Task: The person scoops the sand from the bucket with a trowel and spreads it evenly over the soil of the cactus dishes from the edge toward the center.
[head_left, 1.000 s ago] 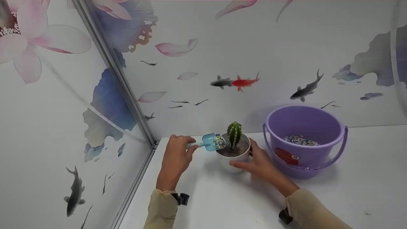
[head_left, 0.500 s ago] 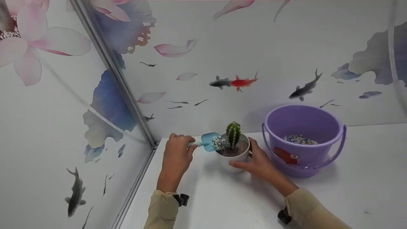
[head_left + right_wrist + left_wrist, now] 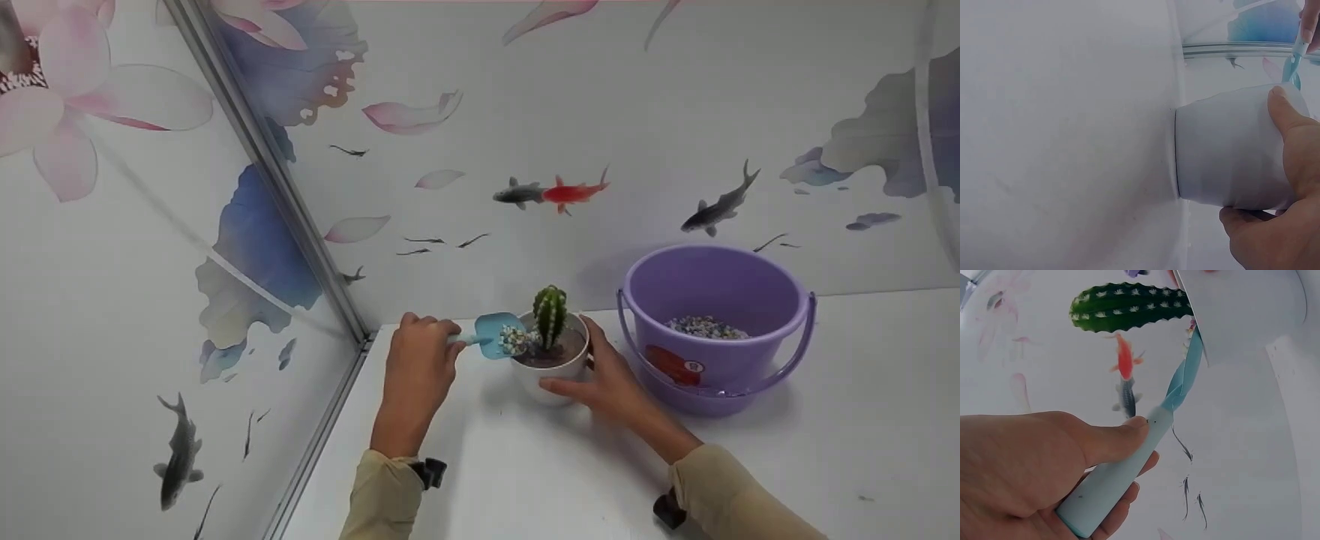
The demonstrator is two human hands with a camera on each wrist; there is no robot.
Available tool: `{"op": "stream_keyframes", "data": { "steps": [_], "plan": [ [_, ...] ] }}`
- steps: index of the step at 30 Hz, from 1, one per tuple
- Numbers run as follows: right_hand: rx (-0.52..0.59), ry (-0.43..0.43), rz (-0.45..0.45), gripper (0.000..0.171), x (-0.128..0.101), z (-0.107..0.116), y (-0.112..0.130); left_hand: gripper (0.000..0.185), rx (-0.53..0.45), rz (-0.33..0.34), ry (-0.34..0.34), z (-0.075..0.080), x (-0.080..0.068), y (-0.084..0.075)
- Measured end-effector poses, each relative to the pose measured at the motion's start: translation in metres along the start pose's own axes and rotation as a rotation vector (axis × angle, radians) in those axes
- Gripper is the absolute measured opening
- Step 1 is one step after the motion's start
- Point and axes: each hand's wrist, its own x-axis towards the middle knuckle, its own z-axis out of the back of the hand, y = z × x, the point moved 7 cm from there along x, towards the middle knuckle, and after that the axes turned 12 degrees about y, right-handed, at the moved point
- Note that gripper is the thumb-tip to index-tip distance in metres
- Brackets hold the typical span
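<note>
A small blue shovel [image 3: 492, 330] is gripped by its pale handle in my left hand [image 3: 420, 364]; in the left wrist view the thumb lies along the handle [image 3: 1123, 478]. Multicoloured pebbles [image 3: 514, 340] sit on the blade, whose tip reaches over the left rim of a white pot [image 3: 551, 382]. Upright in the pot's brown soil [image 3: 566, 352] stands a green ribbed cactus [image 3: 550, 315]. My right hand [image 3: 611, 382] holds the pot from the right, thumb in front and fingers behind, as the right wrist view also shows. The pot's base rests on the white table.
Right of the pot stands a purple bucket [image 3: 720, 300] with more pebbles [image 3: 707, 328] inside and its handle hanging down in front. Printed wall panels [image 3: 637, 112] rise behind and to the left of the white table [image 3: 540, 480], joined by a metal corner strip [image 3: 262, 180].
Pebbles have shifted from the shovel toward the pot, and fewer lie on the blade. More of the blue blade shows. The right hand and pot stay almost still.
</note>
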Motion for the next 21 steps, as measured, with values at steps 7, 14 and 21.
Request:
{"op": "stream_keyframes", "data": {
  "steps": [7, 14, 21],
  "plan": [
    [0.000, 0.005, -0.005, 0.126, -0.0012, 0.0001, 0.0010, 0.018, 0.036, 0.011, -0.029, 0.0032, -0.0001, -0.0024],
    [-0.003, 0.002, -0.012, 0.125, -0.0004, -0.0004, 0.0000, 0.019, 0.055, 0.028, -0.051, 0.0026, -0.0003, -0.0025],
    [0.005, 0.009, -0.011, 0.124, -0.0002, -0.0009, -0.0010, 0.017, 0.088, 0.027, -0.107, 0.0023, -0.0023, -0.0033]
  ]
}}
